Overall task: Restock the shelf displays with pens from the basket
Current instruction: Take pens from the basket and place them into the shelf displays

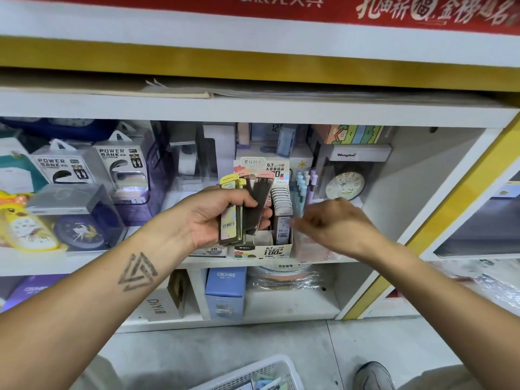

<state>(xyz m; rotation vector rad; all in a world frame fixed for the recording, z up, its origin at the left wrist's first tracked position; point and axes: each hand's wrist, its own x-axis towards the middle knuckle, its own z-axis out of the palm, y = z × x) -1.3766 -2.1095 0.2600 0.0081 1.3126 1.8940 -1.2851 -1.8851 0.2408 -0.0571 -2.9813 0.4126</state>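
left hand [216, 213] gripping fanned lead cases [243, 209] just in front of display box [274, 249], right hand [332, 220] blurred beside box's right edge, grip unclear, box row nearly full, left side open, basket [253, 375] on floor below, pens inside

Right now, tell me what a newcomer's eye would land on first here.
The left hand, mid-frame, grips a fanned bunch of slim lead cases in front of the display box on the shelf. The right hand, blurred, reaches toward that box from the right. A white basket sits on the floor at the bottom edge.
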